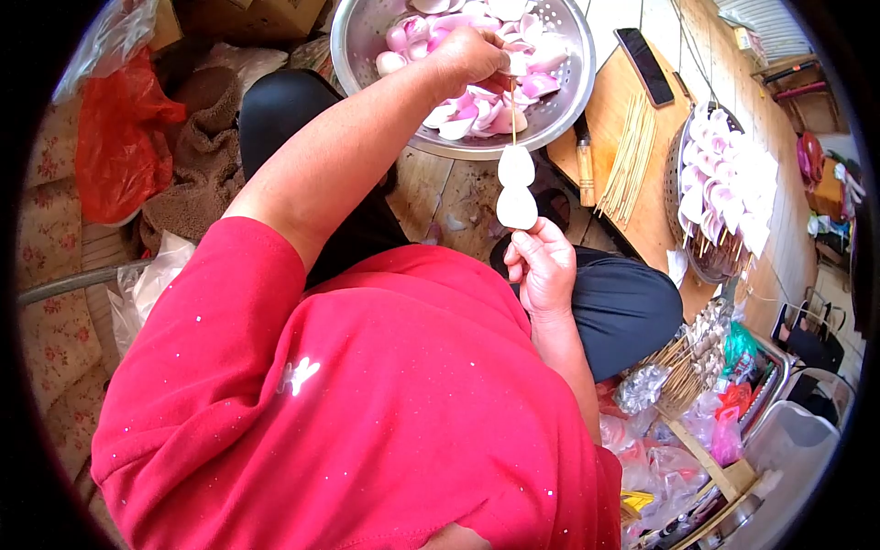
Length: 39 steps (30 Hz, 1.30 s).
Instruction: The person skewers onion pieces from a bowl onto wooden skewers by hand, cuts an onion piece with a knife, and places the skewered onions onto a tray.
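Observation:
My left hand is over a steel colander filled with pink and white onion pieces. Its fingers pinch a pale onion piece at the upper end of a thin wooden skewer. Lower on that skewer sit two white onion pieces, one below the other. My right hand is closed at the skewer's lower end, thumb and finger just under the bottom piece. How the skewer lies inside that hand is hidden.
On a wooden board lie a phone, a bundle of bare skewers and a wooden-handled knife. A basket of loaded onion skewers stands at right. Plastic bags and a grey bin are lower right.

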Motion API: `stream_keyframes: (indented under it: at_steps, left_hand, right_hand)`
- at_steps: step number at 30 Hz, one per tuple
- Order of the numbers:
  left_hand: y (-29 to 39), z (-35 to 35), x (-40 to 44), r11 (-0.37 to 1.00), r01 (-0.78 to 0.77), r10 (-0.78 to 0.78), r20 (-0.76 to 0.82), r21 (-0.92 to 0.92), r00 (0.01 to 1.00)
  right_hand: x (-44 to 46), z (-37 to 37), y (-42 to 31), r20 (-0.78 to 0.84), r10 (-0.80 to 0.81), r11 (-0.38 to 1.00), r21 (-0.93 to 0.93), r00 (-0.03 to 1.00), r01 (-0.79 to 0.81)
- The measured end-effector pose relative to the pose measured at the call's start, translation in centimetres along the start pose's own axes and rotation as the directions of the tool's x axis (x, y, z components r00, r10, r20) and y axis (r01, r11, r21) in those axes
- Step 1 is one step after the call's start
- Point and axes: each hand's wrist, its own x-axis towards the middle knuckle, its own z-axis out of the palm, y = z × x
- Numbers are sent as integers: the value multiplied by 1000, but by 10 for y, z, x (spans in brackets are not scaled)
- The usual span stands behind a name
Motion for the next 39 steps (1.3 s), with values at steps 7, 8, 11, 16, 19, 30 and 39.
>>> stream_keyframes:
  at_steps: [7,8,11,16,19,30,39]
  left_hand:
    - [0,2,-4,1000,20,-21,18,17,1000]
    - [0,2,-5,1000,22,-22,25,19,999]
    - [-2,1,-4,1000,-4,4,55,11,998]
    - [-1,5,-11,997,-25,22,33,79,999]
    - [-3,5,-14,997,-32,28,45,74,999]
    - [-2,9,-27,997,46,-54,147,60,988]
    - [-8,27,-57,993,3,-28,216,115,976]
  right_hand:
    - [-1,1,4,-10,-6,1000,11,1000,6]
    - [-1,2,4,-15,-7,1000,24,1000,8]
    - [0,3,4,-17,0,999,49,1000,1]
    - [1,3,5,-13,6,996,91,1000,-5]
    - [0,3,6,-11,1,993,116,1000,0]
    - [1,1,6,27,2,944,329,1000,-11]
    - [7,1,1,-26,-16,966,257,1000,22]
